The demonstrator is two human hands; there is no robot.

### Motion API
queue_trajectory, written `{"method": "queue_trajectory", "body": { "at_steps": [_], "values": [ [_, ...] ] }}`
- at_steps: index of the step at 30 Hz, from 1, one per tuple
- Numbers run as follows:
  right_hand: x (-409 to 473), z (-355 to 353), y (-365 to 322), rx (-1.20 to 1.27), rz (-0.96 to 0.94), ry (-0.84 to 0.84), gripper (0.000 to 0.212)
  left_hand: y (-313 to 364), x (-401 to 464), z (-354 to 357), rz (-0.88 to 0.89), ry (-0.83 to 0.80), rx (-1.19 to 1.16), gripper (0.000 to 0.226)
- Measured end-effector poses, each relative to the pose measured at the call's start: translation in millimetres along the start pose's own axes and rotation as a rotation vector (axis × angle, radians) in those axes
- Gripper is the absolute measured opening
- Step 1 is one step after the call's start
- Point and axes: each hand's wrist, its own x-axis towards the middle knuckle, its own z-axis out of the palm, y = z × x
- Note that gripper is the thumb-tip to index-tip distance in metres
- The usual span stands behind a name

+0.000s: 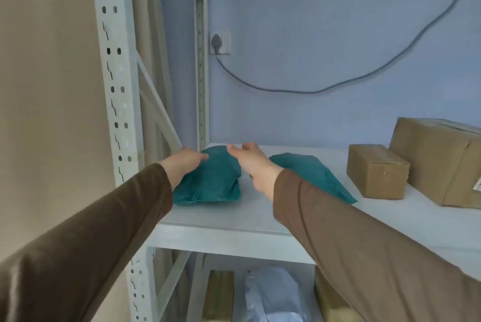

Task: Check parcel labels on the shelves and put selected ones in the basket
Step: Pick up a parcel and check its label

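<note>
A teal soft parcel (210, 181) lies at the left end of the white shelf (234, 220). My left hand (182, 163) rests on its left side with the fingers laid over the bag. My right hand (250, 163) is at its right side, fingers extended toward the far top edge and touching it. A second teal parcel (312, 173) lies just to the right, partly hidden behind my right forearm. No label shows on either teal parcel. The basket is not in view.
Two cardboard boxes stand on the shelf to the right, a small one (377, 170) and a bigger one (440, 160). The rack's perforated upright (114, 82) is at the left. A grey cable (338, 85) hangs on the back wall. The lower shelf holds more parcels (270, 295).
</note>
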Motion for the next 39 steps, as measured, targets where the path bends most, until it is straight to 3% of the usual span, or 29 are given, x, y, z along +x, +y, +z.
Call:
{"method": "queue_trajectory", "body": {
  "at_steps": [7,12,19,28,32,36,37,39],
  "values": [
    [11,14,23,0.033,0.128,-0.005,0.078,-13,-5,8,-0.094,-0.050,-0.078,0.057],
    [-10,3,26,0.146,0.110,-0.015,0.070,-5,-37,8,-0.048,-0.084,-0.346,0.051],
    [-90,-47,16,0.133,-0.184,-0.067,0.067,-2,-116,-8,-0.005,-0.233,-0.725,0.051],
    [-212,-126,20,-0.123,-0.433,-0.204,0.050,-10,-258,11,0.095,-0.520,-0.856,0.051],
    [-259,-143,31,-0.154,-0.475,-0.185,0.046,-15,-309,27,0.150,-0.457,-0.803,0.046],
    [-297,-155,42,-0.144,-0.367,-0.096,0.022,-25,-343,37,0.364,-0.271,-0.666,0.041],
    [-303,-159,45,-0.119,-0.316,-0.059,0.022,-29,-347,38,0.455,-0.187,-0.537,0.047],
    [-313,-168,51,0.041,-0.148,-0.049,0.042,-37,-354,37,0.737,0.057,-0.052,0.049]
  ]
}}
